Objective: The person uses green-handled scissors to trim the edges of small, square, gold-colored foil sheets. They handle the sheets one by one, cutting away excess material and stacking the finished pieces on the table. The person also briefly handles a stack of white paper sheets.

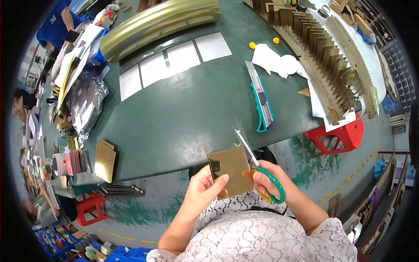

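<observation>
My left hand (203,190) grips a square, gold-tinted, mirror-like plate (231,168) by its lower left corner, thumb across its face. It is tilted up at the near edge of the table, above my lap. In my right hand (271,177) are scissors (280,192) with green and yellow handles, their blades pointing up and away along the plate's right edge. A wisp of clear film (238,139) shows by the blade tips; whether the blades are open on it I cannot tell. Beyond lies a teal utility knife (262,105), blade out.
The green table (174,122) holds a big gold film roll (161,28), white sheets (183,56), crumpled white paper (273,61) and slotted racks of upright plates (323,56). Stacked plates (104,161) stand at left. A red stool (345,135) is at right. A person (54,26) stands far left.
</observation>
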Action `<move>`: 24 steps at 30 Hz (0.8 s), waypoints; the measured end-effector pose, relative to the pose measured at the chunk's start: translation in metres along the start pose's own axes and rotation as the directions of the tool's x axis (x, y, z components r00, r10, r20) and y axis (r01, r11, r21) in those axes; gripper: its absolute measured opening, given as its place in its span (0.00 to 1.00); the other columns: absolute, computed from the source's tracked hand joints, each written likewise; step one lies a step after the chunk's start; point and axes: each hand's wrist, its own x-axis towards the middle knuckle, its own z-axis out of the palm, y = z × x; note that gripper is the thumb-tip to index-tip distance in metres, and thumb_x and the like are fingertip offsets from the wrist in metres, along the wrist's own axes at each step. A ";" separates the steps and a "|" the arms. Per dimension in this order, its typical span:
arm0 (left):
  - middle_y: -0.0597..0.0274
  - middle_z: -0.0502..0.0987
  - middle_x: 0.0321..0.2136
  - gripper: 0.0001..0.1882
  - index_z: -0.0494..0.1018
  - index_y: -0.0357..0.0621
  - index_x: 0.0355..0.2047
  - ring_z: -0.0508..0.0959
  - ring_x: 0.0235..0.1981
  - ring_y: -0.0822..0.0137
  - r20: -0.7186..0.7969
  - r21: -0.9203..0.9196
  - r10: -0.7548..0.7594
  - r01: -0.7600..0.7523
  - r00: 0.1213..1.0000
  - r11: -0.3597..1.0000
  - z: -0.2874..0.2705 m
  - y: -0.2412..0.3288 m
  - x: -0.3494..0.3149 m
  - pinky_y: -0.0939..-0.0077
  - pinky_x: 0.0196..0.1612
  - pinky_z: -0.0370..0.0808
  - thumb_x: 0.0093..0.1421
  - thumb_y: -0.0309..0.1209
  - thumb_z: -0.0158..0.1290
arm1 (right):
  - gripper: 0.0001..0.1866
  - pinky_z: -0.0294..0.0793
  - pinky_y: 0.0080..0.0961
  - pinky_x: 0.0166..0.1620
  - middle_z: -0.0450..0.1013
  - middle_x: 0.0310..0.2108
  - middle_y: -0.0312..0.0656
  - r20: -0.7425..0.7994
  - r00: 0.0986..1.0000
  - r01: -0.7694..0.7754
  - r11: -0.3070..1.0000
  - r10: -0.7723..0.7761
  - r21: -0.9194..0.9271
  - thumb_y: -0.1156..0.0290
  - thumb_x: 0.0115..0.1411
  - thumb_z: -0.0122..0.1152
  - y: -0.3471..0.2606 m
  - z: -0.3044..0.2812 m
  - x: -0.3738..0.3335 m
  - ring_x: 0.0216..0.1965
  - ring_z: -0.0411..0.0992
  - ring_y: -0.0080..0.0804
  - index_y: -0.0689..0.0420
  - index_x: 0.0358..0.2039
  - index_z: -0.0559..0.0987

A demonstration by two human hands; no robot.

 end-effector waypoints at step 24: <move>0.56 0.74 0.48 0.18 0.69 0.35 0.52 0.74 0.48 0.70 0.003 -0.236 0.029 -0.028 1.000 0.971 -0.016 0.009 -0.014 0.72 0.51 0.71 0.62 0.26 0.52 | 0.27 0.71 0.18 0.34 0.68 0.33 0.37 -0.164 0.947 0.296 0.949 -0.278 0.104 0.77 0.58 0.60 -0.021 0.029 -0.010 0.33 0.72 0.24 0.59 0.56 0.63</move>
